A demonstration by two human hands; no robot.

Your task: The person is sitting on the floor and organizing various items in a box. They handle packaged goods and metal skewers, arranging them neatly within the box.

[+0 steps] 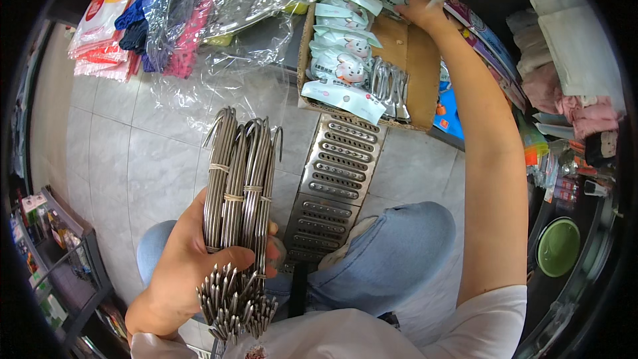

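Note:
My left hand (175, 271) is closed around several bundles of steel skewers (230, 209), tied with rubber bands. Their hooked ends stand up away from me, and the sharp points fan out below my thumb. At the far end of a cardboard box (422, 82), my right hand (419, 7) is beside the pale green packets (349, 67). Its fingertips are partly hidden among the wrappers, so whether they grip one is unclear. Inside the box, a cluster of small shiny metal pieces (390, 85) lies beside the packets.
A perforated metal drain cover (344, 159) crosses the grey tiled floor (159, 159) between my knees. Clear plastic wrapping (239, 45) spreads at the upper left near red-and-white packages (107, 25). Shelves with a green bowl (559, 247) stand on the right; a black rack (75, 279) is on the left.

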